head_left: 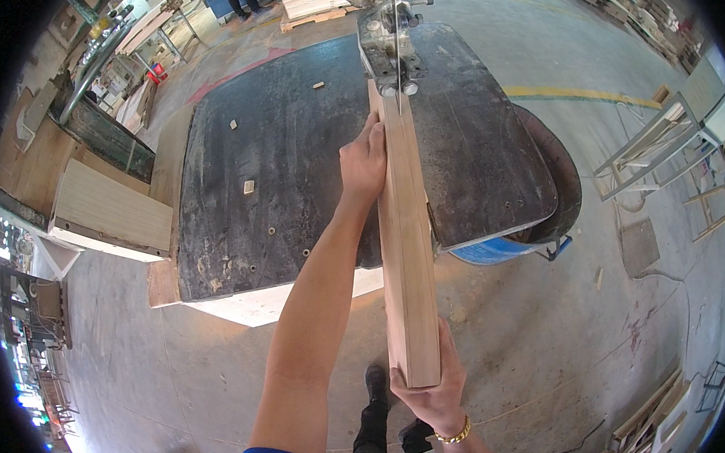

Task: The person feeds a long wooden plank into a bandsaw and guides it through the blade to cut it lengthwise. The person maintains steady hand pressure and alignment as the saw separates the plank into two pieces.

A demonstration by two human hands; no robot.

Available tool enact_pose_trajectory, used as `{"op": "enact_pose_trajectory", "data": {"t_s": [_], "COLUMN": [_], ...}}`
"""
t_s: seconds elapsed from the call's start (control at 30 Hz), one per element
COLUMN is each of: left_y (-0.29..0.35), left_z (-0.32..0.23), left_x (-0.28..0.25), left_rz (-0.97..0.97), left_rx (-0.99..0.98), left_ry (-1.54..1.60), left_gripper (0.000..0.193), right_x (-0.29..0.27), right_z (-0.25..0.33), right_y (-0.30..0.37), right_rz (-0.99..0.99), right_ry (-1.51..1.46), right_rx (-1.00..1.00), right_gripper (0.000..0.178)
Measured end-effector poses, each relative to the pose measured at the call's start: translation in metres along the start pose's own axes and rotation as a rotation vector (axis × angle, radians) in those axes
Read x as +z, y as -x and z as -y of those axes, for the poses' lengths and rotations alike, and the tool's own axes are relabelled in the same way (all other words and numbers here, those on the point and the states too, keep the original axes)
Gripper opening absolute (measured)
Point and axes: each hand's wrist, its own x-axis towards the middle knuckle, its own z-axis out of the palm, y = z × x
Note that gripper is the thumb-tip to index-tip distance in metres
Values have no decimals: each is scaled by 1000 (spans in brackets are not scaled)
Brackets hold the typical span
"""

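Observation:
A long, thick wooden beam point(409, 248) lies lengthwise ahead of me, its far end on the dark band saw table point(283, 148) and its near end sticking out past the table's front edge. The thin saw blade point(400, 100) meets the beam's far part, just under the metal blade guide point(386, 46). My left hand point(364, 164) grips the beam's left side close to the guide, its fingertips partly hidden. Around the near end, from below, my right hand point(435, 396) is closed, with a gold bracelet at the wrist.
Small wood offcuts point(249, 187) are scattered on the table's left half. A blue drum point(497, 250) stands beneath the right edge. Wooden panels point(108, 209) flank the table at left. A metal frame stand point(656, 146) is off to the right, and boards point(640, 425) lie at the lower right.

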Motion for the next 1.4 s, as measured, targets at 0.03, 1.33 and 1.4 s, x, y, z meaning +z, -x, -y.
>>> {"op": "enact_pose_trajectory", "data": {"t_s": [0.03, 1.33, 1.4], "left_y": [0, 1, 0], "left_z": [0, -4, -3], "left_x": [0, -1, -1], "left_rz": [7, 23, 27], "left_rx": [-12, -36, -35], "left_ry": [0, 4, 3], "left_gripper": [49, 51, 51], "right_x": [0, 3, 3], "right_z": [0, -1, -2], "right_y": [0, -11, -11], "right_rz": [0, -17, -21], "right_ry": [1, 6, 13], "right_rx": [5, -17, -29], "right_gripper": [92, 93, 93]}}
